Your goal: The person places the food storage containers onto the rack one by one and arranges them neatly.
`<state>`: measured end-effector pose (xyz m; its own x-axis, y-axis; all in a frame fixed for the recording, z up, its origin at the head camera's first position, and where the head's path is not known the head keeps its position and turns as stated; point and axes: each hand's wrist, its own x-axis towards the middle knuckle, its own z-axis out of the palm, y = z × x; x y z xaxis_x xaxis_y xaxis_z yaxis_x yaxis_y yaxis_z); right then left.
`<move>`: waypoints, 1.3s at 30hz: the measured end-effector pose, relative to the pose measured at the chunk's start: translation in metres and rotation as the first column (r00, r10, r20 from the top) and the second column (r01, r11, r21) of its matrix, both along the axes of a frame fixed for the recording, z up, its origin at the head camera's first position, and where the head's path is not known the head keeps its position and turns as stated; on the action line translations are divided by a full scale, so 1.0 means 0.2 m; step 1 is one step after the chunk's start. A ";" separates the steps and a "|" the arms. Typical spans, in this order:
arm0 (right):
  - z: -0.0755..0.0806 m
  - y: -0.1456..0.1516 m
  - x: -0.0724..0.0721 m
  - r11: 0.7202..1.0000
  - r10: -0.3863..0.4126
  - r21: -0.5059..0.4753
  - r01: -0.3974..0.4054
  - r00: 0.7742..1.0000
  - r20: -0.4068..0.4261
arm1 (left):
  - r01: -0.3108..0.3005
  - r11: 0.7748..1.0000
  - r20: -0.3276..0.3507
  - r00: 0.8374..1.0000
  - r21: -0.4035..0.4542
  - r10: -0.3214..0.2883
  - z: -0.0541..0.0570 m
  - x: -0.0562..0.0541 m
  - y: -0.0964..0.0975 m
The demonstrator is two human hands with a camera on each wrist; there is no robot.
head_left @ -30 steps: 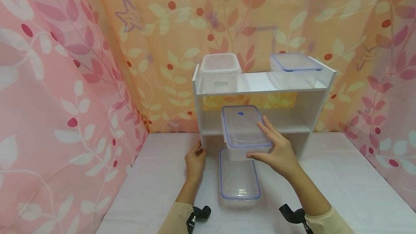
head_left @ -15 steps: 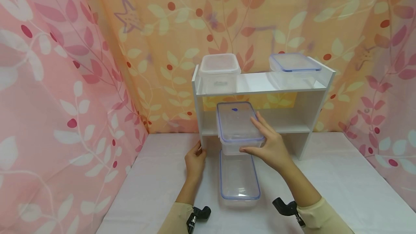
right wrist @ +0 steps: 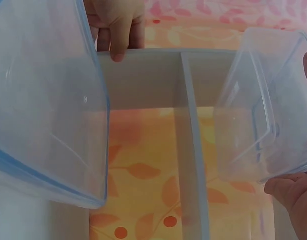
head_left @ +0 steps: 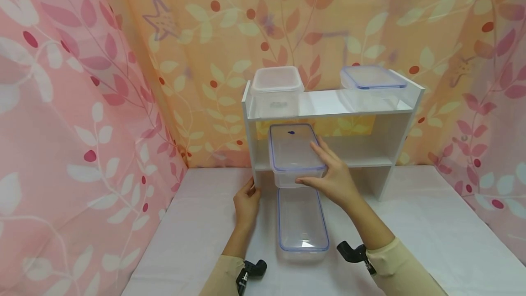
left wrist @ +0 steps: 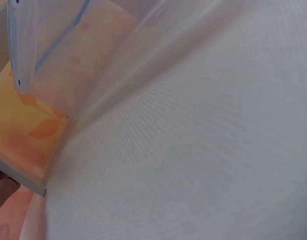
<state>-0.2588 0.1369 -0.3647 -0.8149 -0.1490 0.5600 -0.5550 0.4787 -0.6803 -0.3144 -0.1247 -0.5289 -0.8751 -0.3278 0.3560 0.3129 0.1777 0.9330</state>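
My right hand [head_left: 334, 179] grips a clear plastic food container [head_left: 291, 152] with a blue-rimmed lid by its right side, thumb at the front and fingers along the lid edge. The container is in front of the white shelf unit [head_left: 365, 150], overlapping the left of its middle board. Low on the unit's left panel, my left hand [head_left: 247, 204] holds the panel's edge; in the right wrist view its thumb [right wrist: 121, 40] lies over that edge. A second blue-rimmed container [head_left: 303, 223] sits on the table below the held one.
On the unit's top board stand a container with a whitish lid [head_left: 277, 88] at left and a blue-rimmed one [head_left: 371, 81] at right. A white cloth [head_left: 185, 241] covers the table. Floral curtains [head_left: 197, 81] hang behind and at the sides.
My right hand has carried the food container left, up and away from me, towards the left part of the middle board. The left hand stays on the shelf panel.
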 end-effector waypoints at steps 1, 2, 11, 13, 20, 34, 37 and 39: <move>0.00 0.00 -0.01 1.000 0.003 -0.005 -0.003 1.000 -0.002 | 0.001 1.000 0.000 1.000 0.002 -0.001 0.00 0.00 0.00; 0.00 -0.01 -0.02 1.000 0.003 -0.010 -0.003 1.000 0.000 | 0.000 1.000 0.003 1.000 0.002 0.000 0.00 0.00 0.00; 0.00 -0.04 -0.08 0.999 0.015 -0.029 -0.015 1.000 0.005 | 0.014 1.000 -0.007 1.000 0.005 -0.014 0.01 0.00 0.00; 0.00 -0.05 -0.10 0.999 0.019 -0.029 -0.019 1.000 0.001 | 0.012 1.000 -0.004 1.000 0.004 -0.012 0.02 0.00 0.01; 0.00 -0.08 -0.15 0.999 0.034 -0.030 -0.034 0.999 -0.016 | 0.005 1.000 -0.006 1.000 -0.004 -0.005 0.02 0.01 0.01; -0.02 -0.13 -0.24 0.999 0.016 -0.040 -0.015 1.000 0.015 | -0.007 1.000 -0.020 1.000 -0.023 0.006 0.02 0.01 0.01; -0.04 -0.14 -0.26 0.999 0.014 -0.040 -0.013 0.999 0.034 | -0.004 1.000 -0.015 1.000 -0.020 0.004 0.02 0.01 0.01; -0.05 -0.15 -0.28 0.999 0.011 -0.035 -0.009 0.999 0.038 | 0.002 1.000 -0.009 1.000 -0.014 -0.002 0.01 0.01 0.01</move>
<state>-0.3140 0.1074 -0.3749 -0.8344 -0.1382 0.5335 -0.5329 0.4488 -0.7173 -0.3133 -0.1229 -0.5264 -0.8727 -0.3212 0.3678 0.3212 0.1897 0.9278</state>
